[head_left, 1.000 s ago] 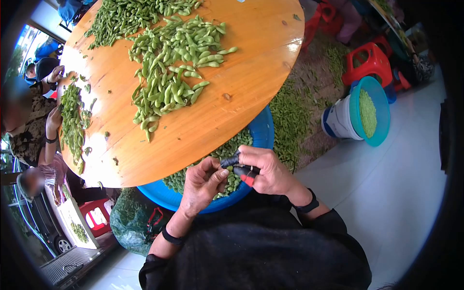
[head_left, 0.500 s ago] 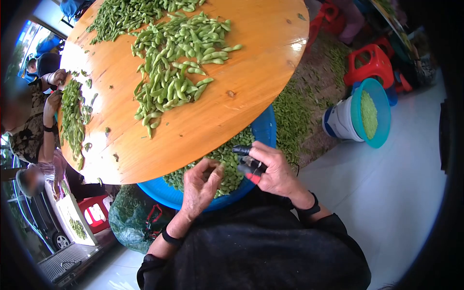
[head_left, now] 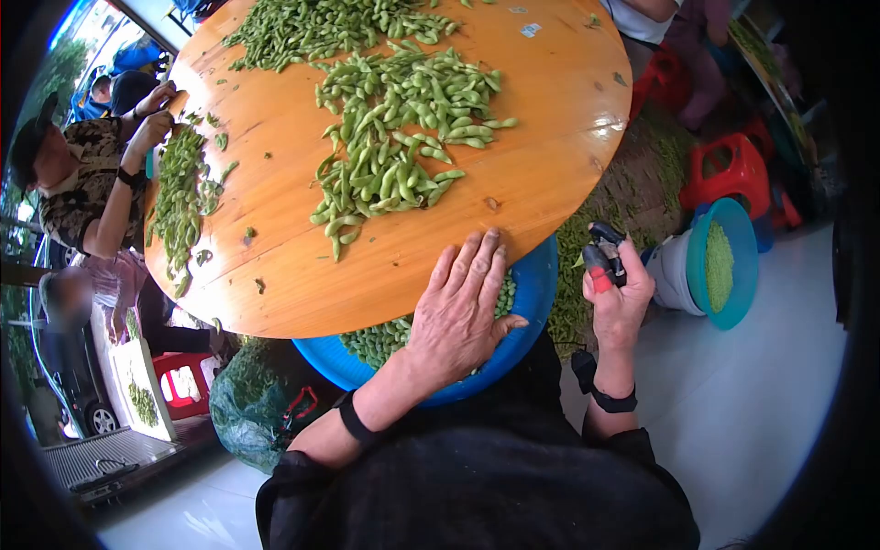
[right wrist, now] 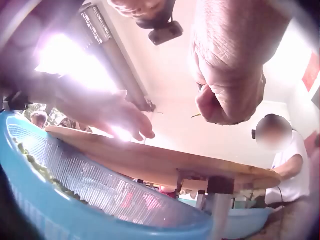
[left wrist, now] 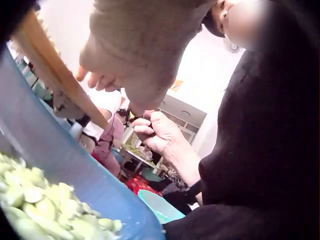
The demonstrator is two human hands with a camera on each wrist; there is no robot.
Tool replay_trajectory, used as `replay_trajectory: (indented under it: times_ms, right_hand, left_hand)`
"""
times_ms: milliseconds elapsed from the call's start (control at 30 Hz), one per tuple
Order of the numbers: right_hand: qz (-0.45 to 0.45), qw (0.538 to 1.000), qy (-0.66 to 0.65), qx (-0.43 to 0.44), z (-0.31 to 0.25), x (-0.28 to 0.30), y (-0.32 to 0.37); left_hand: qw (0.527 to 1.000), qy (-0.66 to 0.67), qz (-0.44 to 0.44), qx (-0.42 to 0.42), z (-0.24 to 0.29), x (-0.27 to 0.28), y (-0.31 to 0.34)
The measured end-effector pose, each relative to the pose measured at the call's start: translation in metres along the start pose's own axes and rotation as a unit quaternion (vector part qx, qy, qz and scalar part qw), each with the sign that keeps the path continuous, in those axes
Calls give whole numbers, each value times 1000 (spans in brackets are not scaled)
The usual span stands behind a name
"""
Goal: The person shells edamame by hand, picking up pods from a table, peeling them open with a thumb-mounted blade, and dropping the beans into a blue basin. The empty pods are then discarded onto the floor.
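My left hand [head_left: 463, 307] lies palm down with extended fingers at the near edge of the wooden table [head_left: 403, 284], above a blue basin [head_left: 536, 312] of green beans [head_left: 376, 344]. To its right, my right hand [head_left: 619, 302] is raised beyond the basin, fingers curled, with black and red coverings on some fingers. A small green piece [right wrist: 196, 115] sticks out from the curled right hand [right wrist: 230, 80] in the right wrist view; the rest of it is hidden. Green pods [head_left: 394, 179] are heaped on the table.
A teal bowl [head_left: 747, 266] of green beans leans on a white bucket [head_left: 674, 270] at right, by a red stool [head_left: 729, 174]. People sit at the table's left side. A green net bag [head_left: 247, 426] stands lower left.
My hands have moved apart: the left went up and right to the table edge and its fingers straightened; the right moved right and rose. The head view has shifted.
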State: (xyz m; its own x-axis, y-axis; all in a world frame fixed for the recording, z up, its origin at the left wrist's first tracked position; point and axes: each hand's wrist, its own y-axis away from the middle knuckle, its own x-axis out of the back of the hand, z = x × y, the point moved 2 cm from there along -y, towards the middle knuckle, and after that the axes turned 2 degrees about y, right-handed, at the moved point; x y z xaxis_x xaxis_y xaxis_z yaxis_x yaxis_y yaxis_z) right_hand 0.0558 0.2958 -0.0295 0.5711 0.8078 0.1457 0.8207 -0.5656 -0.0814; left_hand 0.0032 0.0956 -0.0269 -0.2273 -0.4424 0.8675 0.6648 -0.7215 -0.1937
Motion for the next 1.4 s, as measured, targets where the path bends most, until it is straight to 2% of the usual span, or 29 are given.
replay_trajectory:
  times_ms: [100, 333, 500, 600, 700, 767, 800, 833, 900, 967, 1033, 1167, 1233, 1267, 1300, 1333, 1367, 1400]
  right_hand:
    - [-6, 1000, -11, -17, 5, -3, 2]
    - [-14, 1000, 10, -21, 8, 2, 6]
    - [-19, 999, 10, -28, 8, 3, 5]
    - [-16, 999, 18, -28, 9, 4, 3]
    - [-10, 1000, 17, -15, 17, 16, -4]
    - [36, 997, 52, -34, 21, 28, -13]
    - [43, 992, 94, -67, 24, 37, -19]
    - [43, 992, 96, -66, 32, 45, -26]
    - [96, 950, 292, 59, 43, 55, -39]
    - [92, 953, 288, 29, 47, 63, -42]
    - [84, 917, 390, 8, 57, 72, -41]
    - [81, 923, 375, 8, 56, 77, -29]
    - [74, 934, 349, 5, 51, 67, -22]
    - [56, 955, 292, -7, 47, 56, -17]
    - [37, 966, 256, -20, 29, 38, -9]
    - [-5, 971, 240, -4, 14, 21, -2]
    - [-66, 980, 184, -20, 9, 6, 5]
    - [-117, 983, 144, -9, -7, -13, 12]
  left_hand:
    - [997, -73, -14, 7, -12, 0, 2]
    - [980, -169, -31, 104, -57, 40, 46]
    - [962, -199, -47, 182, -67, 53, 81]
    - [938, -228, -26, 259, -90, 65, 103]
    - [910, -256, 94, 312, -121, 87, 119]
    - [899, -242, 211, 298, -129, 104, 118]
    - [887, -257, 286, 255, -127, 110, 109]
    - [887, -256, 287, 256, -128, 113, 101]
    - [930, -80, 263, 244, -130, 115, 84]
    - [948, -95, 222, 207, -124, 113, 61]
    - [958, -110, 171, 204, -129, 107, 51]
    - [963, -129, 161, 173, -132, 105, 46]
    - [953, -23, 160, 257, -120, 109, 48]
    - [952, 41, 186, 239, -110, 110, 47]
    - [954, 45, 181, 236, -99, 106, 49]
    - [911, 249, 184, 271, -90, 97, 52]
    - [828, 441, 178, 296, -81, 87, 54]
    - [792, 512, 159, 291, -70, 76, 53]
